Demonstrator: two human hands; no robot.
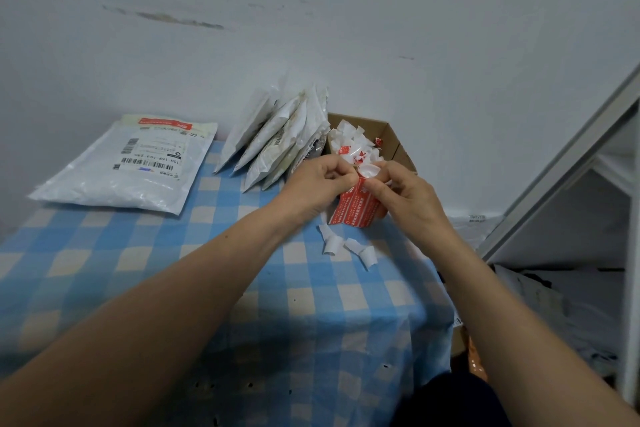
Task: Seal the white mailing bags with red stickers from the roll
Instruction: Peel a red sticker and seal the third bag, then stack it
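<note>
The red sticker roll point(356, 210), printed with white text, hangs between both hands above the table's right side. My left hand point(317, 184) pinches its top edge. My right hand point(405, 198) pinches the same spot, where a curl of white backing paper point(369, 170) sticks up. One white mailing bag point(124, 173) lies flat at the far left with a red sticker point(164, 122) across its top edge. Several more white mailing bags point(277, 139) lean upright against the wall, just left of my hands.
A cardboard box point(391, 139) behind my hands holds several scraps of white backing paper. A few more curled scraps point(349, 248) lie on the blue checked tablecloth point(173, 270). A grey shelf unit point(571, 201) stands to the right, past the table's edge.
</note>
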